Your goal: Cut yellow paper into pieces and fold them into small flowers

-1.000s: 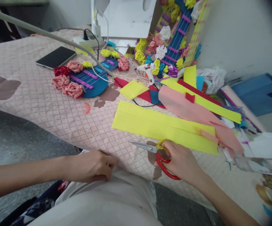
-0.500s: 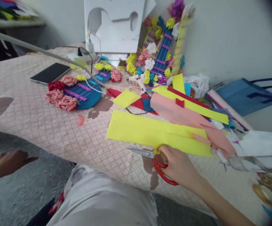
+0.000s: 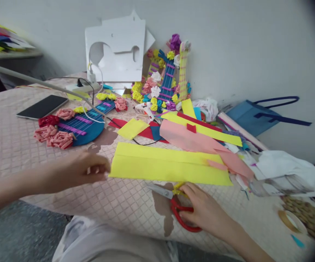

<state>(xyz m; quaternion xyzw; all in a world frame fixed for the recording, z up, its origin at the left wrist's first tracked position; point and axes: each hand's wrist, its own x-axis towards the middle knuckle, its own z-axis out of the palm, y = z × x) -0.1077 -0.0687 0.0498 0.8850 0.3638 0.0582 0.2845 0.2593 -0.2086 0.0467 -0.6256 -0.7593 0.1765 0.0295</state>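
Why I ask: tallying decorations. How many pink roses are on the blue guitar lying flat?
4 on the blue guitar: one pink rose and another, lower left; a third right of the red rose; a fourth at the right end. Some may be hidden.

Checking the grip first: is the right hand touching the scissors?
Touching. In the head view, the right hand holds the scissors by their red and yellow handles.

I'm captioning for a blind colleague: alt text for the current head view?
A person's right hand holds scissors beside a yellow strip; the left hand is near its left end. Beyond lies a blue guitar shape with flowers.
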